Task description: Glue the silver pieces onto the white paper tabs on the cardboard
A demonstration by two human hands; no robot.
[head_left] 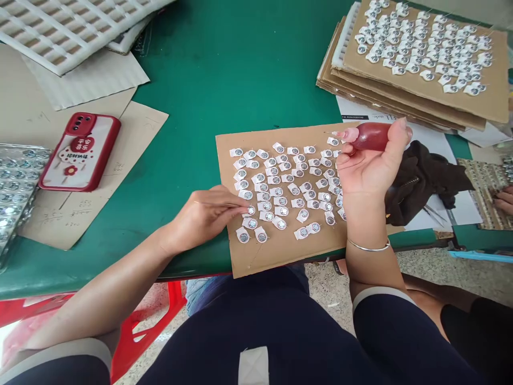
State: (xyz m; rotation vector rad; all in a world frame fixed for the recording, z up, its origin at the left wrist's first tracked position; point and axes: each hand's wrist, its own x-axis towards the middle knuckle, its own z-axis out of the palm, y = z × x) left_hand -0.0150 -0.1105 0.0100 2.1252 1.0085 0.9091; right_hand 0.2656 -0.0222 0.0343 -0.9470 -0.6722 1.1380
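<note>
A brown cardboard sheet lies at the table's front edge, covered with several small white pieces, each bearing a round silvery ornament. At its left side, my left hand pinches one of these white pieces between thumb and fingertips, low over the card. My right hand is raised over the card's right side, palm up, wrapped round a dark red squeeze bottle. The bottle's pink neck and thin needle tip point left, above the card's upper right part.
A phone in a red case lies on cardboard at left, beside clear trays of ornaments. White grid trays are at upper left. Stacked cardboard stands at upper right, above dark cloth. Another person's hand shows at right.
</note>
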